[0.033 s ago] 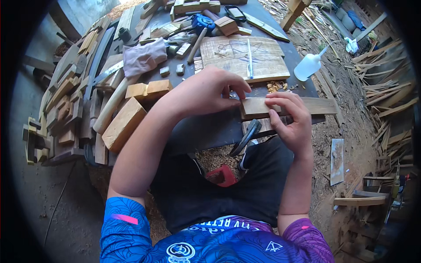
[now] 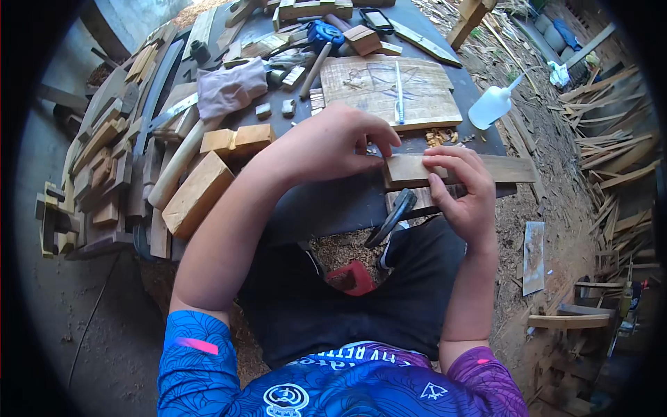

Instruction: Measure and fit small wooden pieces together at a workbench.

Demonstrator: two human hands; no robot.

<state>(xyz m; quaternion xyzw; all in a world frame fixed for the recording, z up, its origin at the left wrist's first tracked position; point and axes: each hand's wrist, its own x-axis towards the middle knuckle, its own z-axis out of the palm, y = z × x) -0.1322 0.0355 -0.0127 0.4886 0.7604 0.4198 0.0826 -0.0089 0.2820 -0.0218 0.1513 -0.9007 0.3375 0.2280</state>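
A small block of pale wood (image 2: 407,169) lies at the near right edge of the dark table, beside a longer flat strip of wood (image 2: 513,169). My left hand (image 2: 340,142) reaches in with curled fingers, its thumb tip touching the block's left end; some of its fingers are hidden. Across the block's right part, my right hand (image 2: 464,184) grips with the fingers on top and the thumb at the near side. Just below the block, a dark metal clamp (image 2: 391,219) sticks out over the table edge.
Beyond my hands lies a board with drawn lines (image 2: 361,80), a pen (image 2: 399,94) on it. A white squeeze bottle (image 2: 490,108) stands at the right edge. Wood blocks (image 2: 198,194), a cloth (image 2: 231,87) and a blue tape measure (image 2: 325,33) crowd the left and back.
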